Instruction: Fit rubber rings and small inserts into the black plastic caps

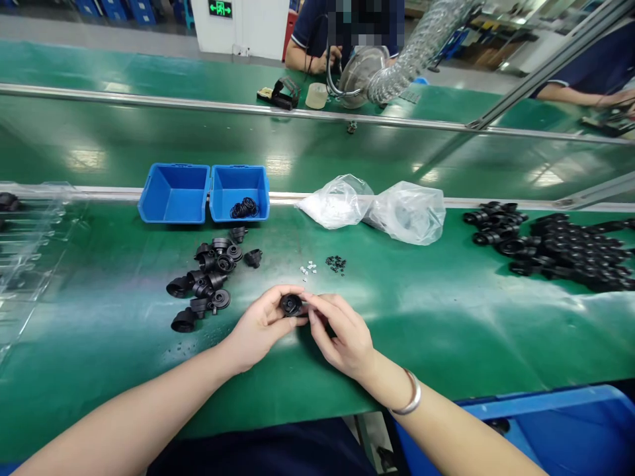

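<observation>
Between the left fingers [282, 289] sits the black part [291, 305], right fingers [325, 307] alongside.

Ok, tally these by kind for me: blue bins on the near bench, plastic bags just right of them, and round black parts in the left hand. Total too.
Blue bins: 2
Plastic bags: 2
Round black part in the left hand: 1
Total: 5

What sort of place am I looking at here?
Probably a factory assembly station: piles of black plastic parts on a green workbench, blue parts bins along its back, and a flexible metallic duct beyond.
</observation>
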A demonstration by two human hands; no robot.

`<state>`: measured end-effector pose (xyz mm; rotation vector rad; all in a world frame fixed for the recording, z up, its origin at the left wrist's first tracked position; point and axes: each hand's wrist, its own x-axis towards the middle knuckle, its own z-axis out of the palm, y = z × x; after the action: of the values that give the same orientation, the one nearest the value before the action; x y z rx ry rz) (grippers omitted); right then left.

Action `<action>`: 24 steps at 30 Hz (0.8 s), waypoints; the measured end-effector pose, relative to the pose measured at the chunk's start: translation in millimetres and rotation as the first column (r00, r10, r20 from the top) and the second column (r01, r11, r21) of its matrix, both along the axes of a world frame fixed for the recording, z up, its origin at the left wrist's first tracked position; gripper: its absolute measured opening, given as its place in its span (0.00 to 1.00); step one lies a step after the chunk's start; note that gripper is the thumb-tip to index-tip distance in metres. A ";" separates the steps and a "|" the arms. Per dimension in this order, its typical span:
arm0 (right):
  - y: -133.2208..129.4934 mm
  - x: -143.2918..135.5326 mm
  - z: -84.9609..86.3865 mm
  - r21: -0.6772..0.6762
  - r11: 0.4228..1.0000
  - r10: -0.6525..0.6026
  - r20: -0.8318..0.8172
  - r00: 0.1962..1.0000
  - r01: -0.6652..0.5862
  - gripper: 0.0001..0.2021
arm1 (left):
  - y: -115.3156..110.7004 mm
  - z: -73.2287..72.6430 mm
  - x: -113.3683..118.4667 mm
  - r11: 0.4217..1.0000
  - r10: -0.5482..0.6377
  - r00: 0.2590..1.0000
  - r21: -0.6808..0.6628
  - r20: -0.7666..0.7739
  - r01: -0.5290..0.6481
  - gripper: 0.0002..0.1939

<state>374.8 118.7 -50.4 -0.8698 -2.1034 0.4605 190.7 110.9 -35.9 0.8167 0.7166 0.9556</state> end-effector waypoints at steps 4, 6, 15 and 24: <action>0.6 0.2 1.0 -0.007 1.000 -0.022 -0.040 0.999 0.022 0.29 | 0.2 2.3 0.7 1.000 -0.010 0.999 0.013 -0.051 0.011 0.13; 0.7 0.2 0.2 -0.015 1.000 -0.016 -0.025 1.000 0.016 0.28 | 0.3 2.1 1.0 1.000 -0.002 0.993 -0.003 -0.117 0.001 0.13; 4.6 0.3 6.0 0.059 0.995 0.067 0.224 0.972 -0.083 0.23 | -0.3 -2.1 -3.0 0.976 0.037 0.864 0.205 -0.502 0.078 0.15; 5.9 -1.9 2.7 0.208 0.968 0.029 0.450 0.893 -0.137 0.19 | -2.5 -18.1 -8.9 0.998 -0.028 0.880 0.039 -0.475 0.052 0.22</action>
<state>372.9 124.5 -47.7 -0.7999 -2.5588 0.0456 181.7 108.4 -54.0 1.1256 1.0972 0.7401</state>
